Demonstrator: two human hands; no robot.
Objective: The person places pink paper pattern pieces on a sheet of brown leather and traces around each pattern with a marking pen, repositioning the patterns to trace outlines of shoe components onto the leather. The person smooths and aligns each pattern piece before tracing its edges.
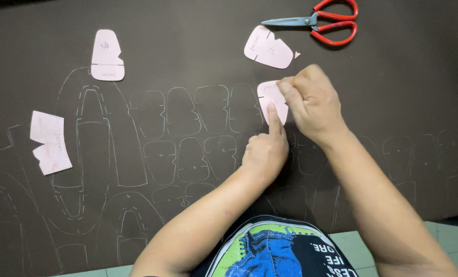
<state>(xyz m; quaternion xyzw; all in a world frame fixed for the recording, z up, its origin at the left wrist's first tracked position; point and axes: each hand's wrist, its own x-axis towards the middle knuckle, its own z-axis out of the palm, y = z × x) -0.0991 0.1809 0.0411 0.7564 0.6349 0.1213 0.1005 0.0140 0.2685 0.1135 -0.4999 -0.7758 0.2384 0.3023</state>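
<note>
Here, a dark sheet [393, 102] is spread over most of the surface, covered with chalk-traced outlines, its near edge giving way to a pale green floor [444, 236] at the lower right. Both forearms are reached forward over it from the bottom of the view, converging near the middle. The left hand [265, 149] is curled, its index finger extended and pressed flat on a small pink paper template [270, 97], pinning it to the sheet. The right hand [313, 100] is clenched just beside the template's right edge, touching it; whatever its grip encloses is hidden by the fingers. Open room is left to the right of the hands. Red-handled scissors [326, 21] lie well apart near the far edge, a second pink template [267, 47] between them and the hands. Two more pink templates [107, 55] [49, 142] lie far left.
</note>
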